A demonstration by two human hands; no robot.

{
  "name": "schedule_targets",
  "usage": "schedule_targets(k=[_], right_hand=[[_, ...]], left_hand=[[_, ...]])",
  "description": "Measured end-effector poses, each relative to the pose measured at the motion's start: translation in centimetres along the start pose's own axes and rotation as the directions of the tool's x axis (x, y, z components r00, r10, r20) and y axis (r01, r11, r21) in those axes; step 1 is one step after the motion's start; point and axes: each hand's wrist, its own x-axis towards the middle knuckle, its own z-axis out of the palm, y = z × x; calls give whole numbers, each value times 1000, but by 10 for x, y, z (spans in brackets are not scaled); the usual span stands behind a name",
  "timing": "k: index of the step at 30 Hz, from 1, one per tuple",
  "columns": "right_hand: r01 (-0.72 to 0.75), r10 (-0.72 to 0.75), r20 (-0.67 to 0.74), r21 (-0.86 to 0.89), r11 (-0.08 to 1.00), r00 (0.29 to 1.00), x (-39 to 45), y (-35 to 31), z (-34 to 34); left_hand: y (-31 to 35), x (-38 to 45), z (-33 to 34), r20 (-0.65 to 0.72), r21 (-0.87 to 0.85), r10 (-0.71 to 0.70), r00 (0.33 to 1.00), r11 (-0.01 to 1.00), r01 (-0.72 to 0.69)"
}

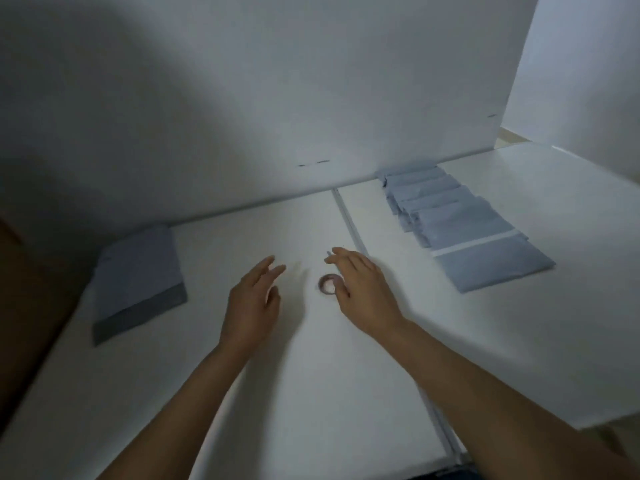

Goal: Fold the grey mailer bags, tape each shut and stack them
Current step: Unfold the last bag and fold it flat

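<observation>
Near the tabletop (311, 375) middle, both hands, left hand (254, 306) and right hand (356, 289), hover open-fingered around the tape roll (327, 284), mailer bags (460, 233) overlapped toward the far-right edge, seemingly awaiting folding.

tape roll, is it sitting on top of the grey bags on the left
No, the tape roll lies on the bare white table beside the right hand, well apart from the left pile of bags.
</observation>
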Motion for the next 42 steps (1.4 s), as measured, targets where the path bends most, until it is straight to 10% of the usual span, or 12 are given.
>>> schedule_targets(k=[5, 11, 21, 26, 31, 38, 42], right_hand=[[63, -66, 107, 32, 998, 992, 5, -57, 34], [77, -97, 213, 101, 992, 972, -3, -90, 53], [-8, -25, 184, 178, 984, 983, -18, -81, 64], [-44, 13, 140, 220, 975, 990, -25, -93, 61], [43, -75, 127, 239, 970, 989, -36, -115, 56], [216, -219, 328, 47, 975, 919, -69, -142, 98], [236, -133, 422, -201, 951, 897, -68, -123, 97]], left_hand=[[-104, -38, -45, 127, 309, -511, 850, 835, 456], [-176, -28, -70, 161, 404, -606, 779, 761, 508], [-86, -82, -54, 141, 538, -279, 950, 827, 163], [-27, -131, -78, 240, 282, 99, 966, 945, -167], [-36, -134, -95, 116, -181, -177, 977, 964, 196], [-83, -155, -52, 204, 322, -62, 977, 947, -7], [-79, -142, -52, 268, 273, -82, 960, 962, 6]])
